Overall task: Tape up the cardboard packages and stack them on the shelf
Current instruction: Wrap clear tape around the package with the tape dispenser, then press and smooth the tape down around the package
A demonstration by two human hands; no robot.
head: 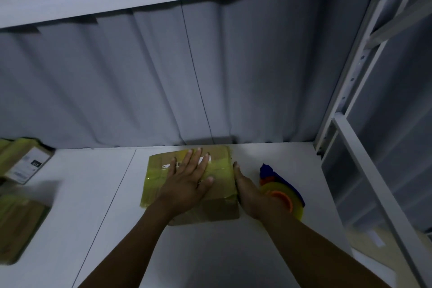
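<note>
Your left grip is pressing released on the package; your right grip, also released, is bracing its right side, risking knocking the tape dispenser just beyond.

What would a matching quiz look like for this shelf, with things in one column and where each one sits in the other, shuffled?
Things:
1 left hand
2 right hand
3 tape dispenser
4 labelled package

Places:
A far left of the shelf
B flat on top of the middle package
C on the shelf, right of the right hand
D against the middle package's right side

Pairs: 1-B, 2-D, 3-C, 4-A
</note>
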